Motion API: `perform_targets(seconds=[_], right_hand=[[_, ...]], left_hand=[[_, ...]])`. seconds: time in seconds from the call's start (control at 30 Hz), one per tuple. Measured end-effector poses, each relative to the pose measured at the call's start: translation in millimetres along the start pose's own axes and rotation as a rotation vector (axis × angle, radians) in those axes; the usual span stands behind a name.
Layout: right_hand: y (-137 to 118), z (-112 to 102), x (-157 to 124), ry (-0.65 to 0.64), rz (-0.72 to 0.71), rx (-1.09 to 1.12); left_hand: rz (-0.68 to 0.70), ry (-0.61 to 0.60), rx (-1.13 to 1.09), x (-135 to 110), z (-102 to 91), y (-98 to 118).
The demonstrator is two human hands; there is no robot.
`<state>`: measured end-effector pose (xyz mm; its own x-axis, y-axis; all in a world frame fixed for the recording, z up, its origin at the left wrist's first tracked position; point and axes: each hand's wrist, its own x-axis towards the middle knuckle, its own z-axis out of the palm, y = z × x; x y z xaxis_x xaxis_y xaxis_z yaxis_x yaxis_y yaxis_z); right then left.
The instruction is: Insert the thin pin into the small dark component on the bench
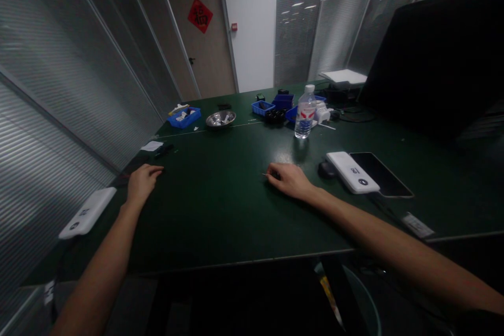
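Note:
My left hand (143, 185) is over the left part of the dark green table (212, 199), its fingers pressed together and pointing right. Whatever lies between those fingertips is too small and dim to make out. Resting on the table right of the middle, my right hand (289, 179) has its fingers curled inward. A thin pale piece (264, 174) sticks out to the left from its fingertips; the rest of it is hidden in the grip. The two hands are well apart.
A water bottle (305, 113) stands beyond my right hand. Right of that hand lie a white power bank (352, 172) and a phone (388, 176); another power bank (87, 212) is at the left edge. Farther back are a metal bowl (212, 122) and a blue basket (183, 122).

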<state>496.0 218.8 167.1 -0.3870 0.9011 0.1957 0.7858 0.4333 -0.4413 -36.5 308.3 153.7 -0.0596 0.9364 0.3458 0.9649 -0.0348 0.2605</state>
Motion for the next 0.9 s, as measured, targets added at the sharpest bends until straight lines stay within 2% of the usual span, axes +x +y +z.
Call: perform_targets(seconds=[0.2, 0.33, 0.43, 0.63, 0.9], right_hand=[[-1, -1, 0, 0.002, 0.013, -0.008], [-1, -1, 1, 0.006, 0.002, -0.008], [1, 1, 1, 0.011, -0.003, -0.013], [1, 0, 1, 0.003, 0.002, -0.016], [0, -1, 1, -0.008, 0.006, -0.013]], left_hand=[[-0.333, -0.093, -0.418, 8, 1.8, -12], [-0.435, -0.076, -0.53, 9, 3.1, -9], [-0.465, -0.065, -0.512, 10, 4.5, -5], [-0.437, -0.124, -0.489, 11, 1.4, -1], [-0.429, -0.141, -0.498, 16, 5.4, -16]])
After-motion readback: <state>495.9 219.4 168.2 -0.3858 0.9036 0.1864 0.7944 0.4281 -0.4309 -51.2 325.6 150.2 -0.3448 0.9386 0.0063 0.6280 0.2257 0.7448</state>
